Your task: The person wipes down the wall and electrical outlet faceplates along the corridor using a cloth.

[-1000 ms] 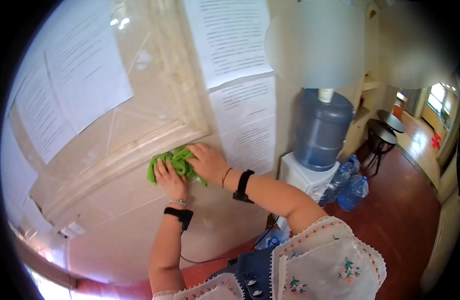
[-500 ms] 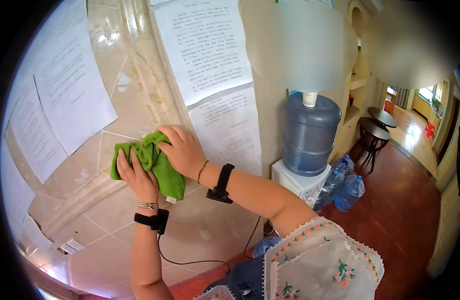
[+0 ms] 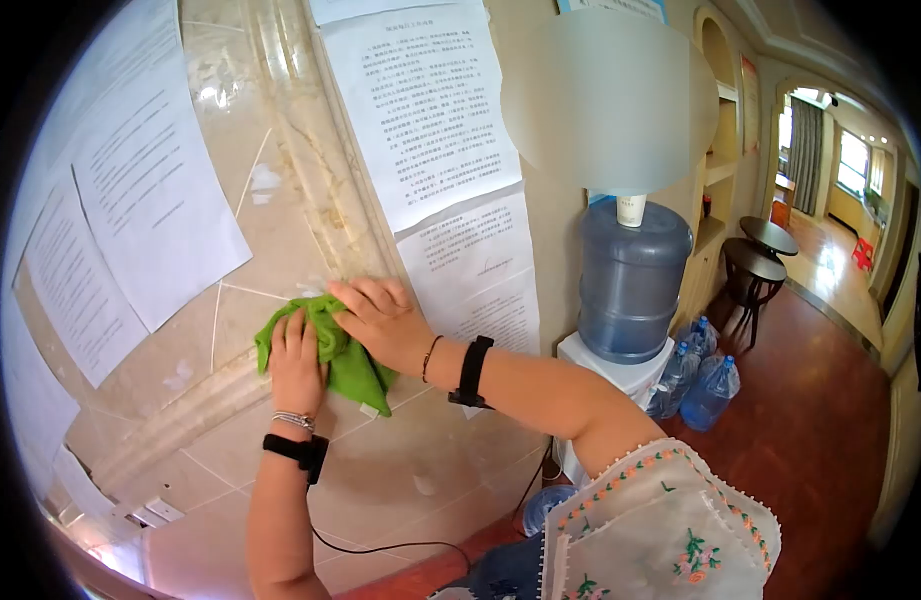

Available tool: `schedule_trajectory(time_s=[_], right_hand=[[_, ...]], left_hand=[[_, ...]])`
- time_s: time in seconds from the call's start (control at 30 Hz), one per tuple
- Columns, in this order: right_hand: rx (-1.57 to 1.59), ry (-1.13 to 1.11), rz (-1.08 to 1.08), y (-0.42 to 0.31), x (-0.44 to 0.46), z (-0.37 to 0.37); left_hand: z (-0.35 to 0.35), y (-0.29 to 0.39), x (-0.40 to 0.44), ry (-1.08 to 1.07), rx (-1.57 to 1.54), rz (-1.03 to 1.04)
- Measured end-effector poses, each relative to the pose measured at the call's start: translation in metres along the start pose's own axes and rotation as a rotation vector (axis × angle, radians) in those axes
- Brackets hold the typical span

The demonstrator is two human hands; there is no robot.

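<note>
A bunched green cloth (image 3: 365,378) lies against the beige tiled wall (image 3: 195,400), over the edge of a raised marble moulding. My left hand (image 3: 298,360) presses on its left part, fingers together and pointing up. At the cloth's upper right, my right hand (image 3: 385,325) has its fingers curled over the folds, with the fingertips partly hidden. The cloth's lower corner, with a small white tag, hangs loose below both hands. Each wrist bears a black strap with a small device.
Printed sheets (image 3: 160,200) hang on the wall at left, and another paper (image 3: 420,110) above my right hand. To the right stands a water dispenser with a blue bottle (image 3: 635,285) and paper cup (image 3: 630,210). Water bottles (image 3: 710,393), dark stools (image 3: 752,265) and a wall socket (image 3: 157,512) are also present.
The cloth has shifted slightly right along the wall and is more bunched. My left hand has moved closer to my right hand. The camera view has shifted a little too.
</note>
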State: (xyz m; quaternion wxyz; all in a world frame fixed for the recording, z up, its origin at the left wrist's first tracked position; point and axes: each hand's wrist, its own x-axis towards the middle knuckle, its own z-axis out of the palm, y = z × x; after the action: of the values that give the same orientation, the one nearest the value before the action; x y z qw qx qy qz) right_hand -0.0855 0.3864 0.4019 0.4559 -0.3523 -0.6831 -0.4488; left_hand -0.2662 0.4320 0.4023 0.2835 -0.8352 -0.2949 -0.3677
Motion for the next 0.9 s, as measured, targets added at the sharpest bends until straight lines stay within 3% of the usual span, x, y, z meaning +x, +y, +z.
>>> schedule_trajectory(time_s=[0.07, 0.13, 0.27, 0.47, 0.9], right_hand=[[0.001, 0.016, -0.068, 0.003, -0.004, 0.005], [0.14, -0.148, 0.093, 0.005, -0.004, 0.005], [0.058, -0.148, 0.11, -0.006, -0.014, 0.008], [0.067, -0.195, -0.017, 0.003, -0.019, 0.006], [0.167, -0.251, 0.077, -0.059, 0.012, 0.039]], left_hand=[[0.013, 0.011, 0.006, 0.084, -0.03, 0.003], [0.015, 0.016, 0.008, 0.107, -0.081, -0.015], [0.011, 0.013, 0.008, 0.129, -0.15, 0.001], [-0.003, 0.002, 0.007, 0.043, -0.164, 0.081], [-0.026, -0.054, -0.029, 0.018, -0.072, 0.038]])
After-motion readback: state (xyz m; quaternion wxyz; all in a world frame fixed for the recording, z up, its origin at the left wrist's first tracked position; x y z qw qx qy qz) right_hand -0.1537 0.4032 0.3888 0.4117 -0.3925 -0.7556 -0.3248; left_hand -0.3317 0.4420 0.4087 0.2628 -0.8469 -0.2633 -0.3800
